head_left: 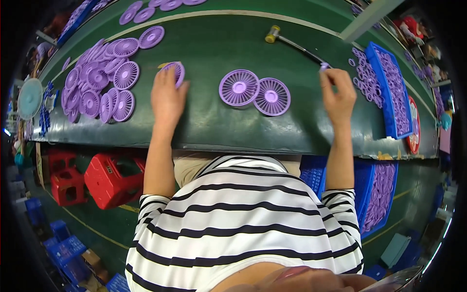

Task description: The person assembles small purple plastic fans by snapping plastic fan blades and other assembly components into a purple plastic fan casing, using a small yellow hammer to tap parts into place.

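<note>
My left hand [168,100] is closed at the edge of a round purple slotted grille cover [179,73], partly hidden by its fingers. Two more purple grille covers lie in the middle of the green table, the left one [239,87] overlapping the right one [272,97]. On the right, my right hand [339,95] pinches a small purple ring [324,65] between thumb and fingertips. Just beyond those fingertips is the handle end of a mallet [296,45] with a yellow-faced head, lying on the table.
A heap of purple grille covers [97,78] covers the table's left side. Loose purple rings [367,80] lie beside a blue tray [387,104] full of them at right. Red stools [109,180] stand below left; another filled blue crate [366,194] is below right.
</note>
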Demonstrator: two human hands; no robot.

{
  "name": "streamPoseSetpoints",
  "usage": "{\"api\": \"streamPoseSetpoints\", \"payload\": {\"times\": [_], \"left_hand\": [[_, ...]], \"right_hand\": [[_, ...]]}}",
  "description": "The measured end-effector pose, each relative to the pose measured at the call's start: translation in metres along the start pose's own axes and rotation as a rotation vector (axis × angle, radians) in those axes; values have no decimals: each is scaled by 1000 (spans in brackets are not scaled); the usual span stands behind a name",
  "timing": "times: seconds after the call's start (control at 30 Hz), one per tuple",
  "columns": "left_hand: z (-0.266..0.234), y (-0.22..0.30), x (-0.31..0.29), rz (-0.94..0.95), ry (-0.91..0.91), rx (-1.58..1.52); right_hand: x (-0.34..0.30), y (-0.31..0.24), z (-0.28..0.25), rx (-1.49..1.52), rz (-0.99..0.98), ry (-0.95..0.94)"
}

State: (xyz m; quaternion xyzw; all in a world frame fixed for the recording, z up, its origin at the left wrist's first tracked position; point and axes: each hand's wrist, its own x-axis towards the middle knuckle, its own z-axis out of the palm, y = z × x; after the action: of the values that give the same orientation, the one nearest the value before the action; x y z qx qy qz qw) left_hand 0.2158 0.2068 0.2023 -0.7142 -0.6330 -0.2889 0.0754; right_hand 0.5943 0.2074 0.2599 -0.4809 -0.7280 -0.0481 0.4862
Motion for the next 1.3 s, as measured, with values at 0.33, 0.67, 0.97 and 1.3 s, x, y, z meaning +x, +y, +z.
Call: {"api": "streamPoseSetpoints", "payload": {"times": [0.33,0.67,0.97,1.3], "left_hand": [[-35,94,-5,-361,-19,-1243],[-51,134,-17,-268,-153,-1385],[-42,131,-22,-136,-127,-1110],[-46,119,-19,-358,-531,-1571]], "right_hand": [[-13,-101,14,94,-350,49],[-14,-127,35,141,-396,-42],[-20,-125,43,80,-207,-277],[-23,-118,26,21,-282,-191]]}}
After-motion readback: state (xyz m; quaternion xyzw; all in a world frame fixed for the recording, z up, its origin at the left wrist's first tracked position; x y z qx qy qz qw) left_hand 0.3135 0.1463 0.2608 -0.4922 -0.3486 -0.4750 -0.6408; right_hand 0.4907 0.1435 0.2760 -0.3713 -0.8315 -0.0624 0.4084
